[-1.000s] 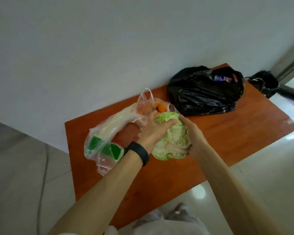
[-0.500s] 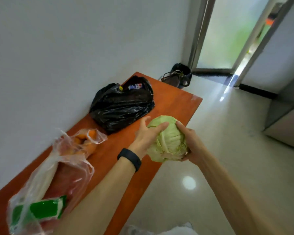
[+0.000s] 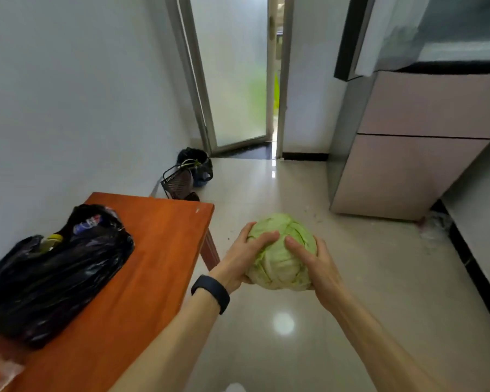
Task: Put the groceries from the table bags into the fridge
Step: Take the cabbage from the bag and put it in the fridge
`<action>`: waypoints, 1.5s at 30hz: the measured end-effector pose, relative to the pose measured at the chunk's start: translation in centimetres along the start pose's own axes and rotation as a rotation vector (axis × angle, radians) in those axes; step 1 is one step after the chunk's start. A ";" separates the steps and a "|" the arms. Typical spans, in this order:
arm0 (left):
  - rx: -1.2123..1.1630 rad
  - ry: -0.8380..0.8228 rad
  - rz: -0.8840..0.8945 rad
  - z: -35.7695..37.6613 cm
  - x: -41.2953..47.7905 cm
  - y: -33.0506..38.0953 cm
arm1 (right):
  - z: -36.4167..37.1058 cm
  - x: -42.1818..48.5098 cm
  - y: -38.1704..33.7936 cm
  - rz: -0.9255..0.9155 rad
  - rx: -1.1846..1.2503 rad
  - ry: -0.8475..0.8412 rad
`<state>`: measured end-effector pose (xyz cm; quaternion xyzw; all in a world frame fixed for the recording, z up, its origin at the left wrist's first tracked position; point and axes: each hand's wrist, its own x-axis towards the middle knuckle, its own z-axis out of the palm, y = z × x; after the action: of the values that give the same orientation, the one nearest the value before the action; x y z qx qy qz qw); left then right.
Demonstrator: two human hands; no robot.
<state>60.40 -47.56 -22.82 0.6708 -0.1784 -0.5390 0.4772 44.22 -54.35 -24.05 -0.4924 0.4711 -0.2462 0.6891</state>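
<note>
Gripping cabbage (image 3: 280, 265), underside hidden, fridge (image 3: 425, 108) cropped

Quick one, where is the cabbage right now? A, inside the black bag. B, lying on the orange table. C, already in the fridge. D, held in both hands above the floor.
D: the left hand and the right hand grip the cabbage from either side, out past the edge of the table and above the floor.
</note>
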 end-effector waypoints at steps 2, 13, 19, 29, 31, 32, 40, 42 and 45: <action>0.048 -0.053 0.034 3.3 1.7 2.0 | -3.1 1.4 -1.2 -0.017 0.018 0.049; 0.122 -0.363 0.250 20.7 15.3 15.5 | -20.8 11.9 -13.1 -0.312 0.009 0.212; 0.112 -0.481 0.442 30.8 23.0 26.2 | -30.6 19.5 -22.6 -0.431 -0.085 0.300; 0.182 -0.564 0.633 46.4 34.0 39.8 | -45.2 30.5 -33.8 -0.584 -0.021 0.356; 0.226 -0.540 0.671 49.5 36.1 42.0 | -48.5 33.2 -35.4 -0.591 -0.022 0.328; 0.240 -0.529 0.690 51.0 37.2 43.1 | -50.2 34.5 -36.3 -0.600 -0.033 0.317; 0.253 -0.422 0.755 61.5 44.7 52.2 | -61.5 44.5 -45.8 -0.663 -0.114 0.255; 0.248 -0.386 0.769 63.1 46.1 54.3 | -63.1 47.0 -48.2 -0.687 -0.117 0.230; 0.225 -0.275 0.767 64.9 48.7 57.0 | -65.0 51.1 -51.3 -0.729 -0.124 0.201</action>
<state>35.37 -140.78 0.06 0.5255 -0.5350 -0.3843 0.5385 14.88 -144.60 -2.70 -0.6418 0.3441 -0.4934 0.4757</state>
